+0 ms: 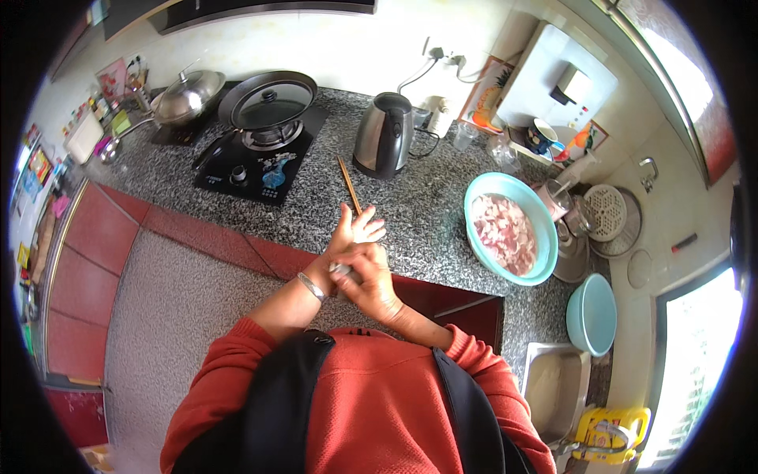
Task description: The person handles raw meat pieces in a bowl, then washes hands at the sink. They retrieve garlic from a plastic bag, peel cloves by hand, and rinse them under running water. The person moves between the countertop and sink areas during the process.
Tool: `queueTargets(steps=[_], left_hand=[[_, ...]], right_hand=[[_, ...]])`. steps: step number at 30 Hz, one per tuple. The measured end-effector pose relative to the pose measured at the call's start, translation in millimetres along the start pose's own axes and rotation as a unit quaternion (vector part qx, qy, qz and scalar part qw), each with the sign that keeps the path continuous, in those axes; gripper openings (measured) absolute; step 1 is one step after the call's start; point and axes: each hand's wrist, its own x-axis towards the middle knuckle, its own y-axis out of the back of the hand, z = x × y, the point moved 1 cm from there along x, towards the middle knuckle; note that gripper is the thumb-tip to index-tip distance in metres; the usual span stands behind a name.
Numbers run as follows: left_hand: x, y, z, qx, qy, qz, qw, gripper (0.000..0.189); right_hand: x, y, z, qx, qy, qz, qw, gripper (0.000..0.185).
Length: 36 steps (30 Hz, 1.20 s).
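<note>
My left hand (355, 230) is turned palm up with its fingers spread, just over the front edge of the granite countertop (414, 225). A silver bracelet (311, 287) circles its wrist. Crossing over the base of that palm, my right hand (372, 278) has its fingers curled around a small greyish object (342, 270), mostly hidden by the fingers. A pair of wooden chopsticks (349, 185) lies on the counter just beyond my left fingertips. To the right stands a light-blue plastic basin (553, 252) holding pale pink pieces of raw meat (503, 234).
A lidded black wok (272, 101) sits on a gas stove (251, 178), beside an electric kettle (384, 139). Far left is a domed steel pan (189, 98). At right are a second blue basin (592, 314), a steel sink (551, 385) and a yellow jug (610, 423).
</note>
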Motion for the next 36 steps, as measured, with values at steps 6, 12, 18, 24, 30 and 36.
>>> queueTargets(steps=[6, 12, 18, 24, 30, 36], left_hand=[[-9, -26, -30, -0.196, -0.029, -0.212, 0.957, 0.076], [-7, -95, -33, -0.084, -0.001, -0.069, 0.994, 0.062], [-4, -103, -35, -0.033, -0.029, 0.022, 0.999, 0.072], [15, -73, -30, 0.190, -0.157, 0.104, 0.963, 0.090], [18, -85, -73, -0.117, -0.079, 0.035, 0.989, 0.064], [4, -87, -67, 0.102, -0.048, 0.032, 0.993, 0.069]], right_hand=[[52, 15, 55, -0.054, -0.112, 0.005, 0.992, 0.026], [68, 61, 125, -0.099, -0.266, 0.008, 0.959, 0.024], [30, 63, 117, -0.029, -0.294, 0.020, 0.955, 0.027], [18, 75, 56, 0.017, -0.046, -0.029, 0.998, 0.021], [30, 72, 120, -0.100, -0.032, 0.040, 0.994, 0.017], [44, 95, 193, -0.338, -0.119, -0.019, 0.933, 0.019]])
